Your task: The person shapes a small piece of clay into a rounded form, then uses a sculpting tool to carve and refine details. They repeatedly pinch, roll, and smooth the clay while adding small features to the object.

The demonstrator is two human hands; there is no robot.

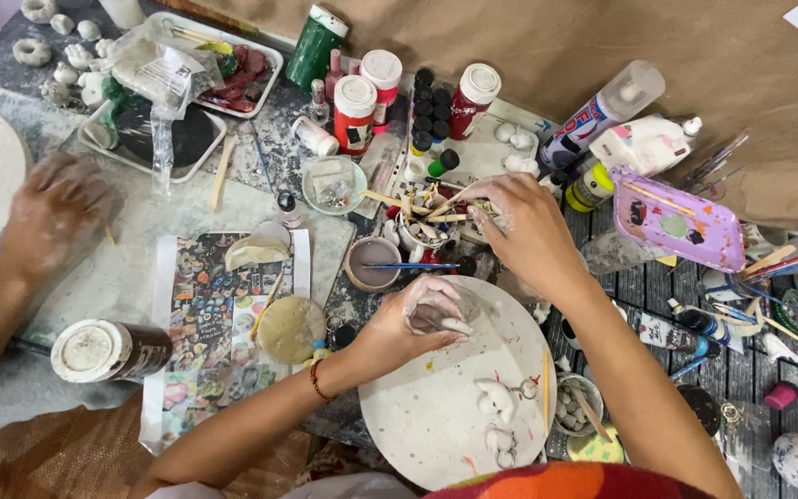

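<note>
My left hand (417,319), with a red bracelet at the wrist, is closed around a small grey-white clay piece (442,317) over the white round plate (436,416). My right hand (519,226) reaches into a cup of wooden sticks and tools (422,217) just beyond the plate, its fingers pinching among the sticks; whether it grips one I cannot tell. Small white clay figures with key rings (501,407) lie on the plate near my body.
Another person's hand (53,208), blurred, rests on the pale mat at left. Paint bottles (356,111) stand at the back, a pink palette (676,222) to the right, a brown jar (108,351) and a printed sheet (214,323) to the left. Brushes and small pots crowd the right.
</note>
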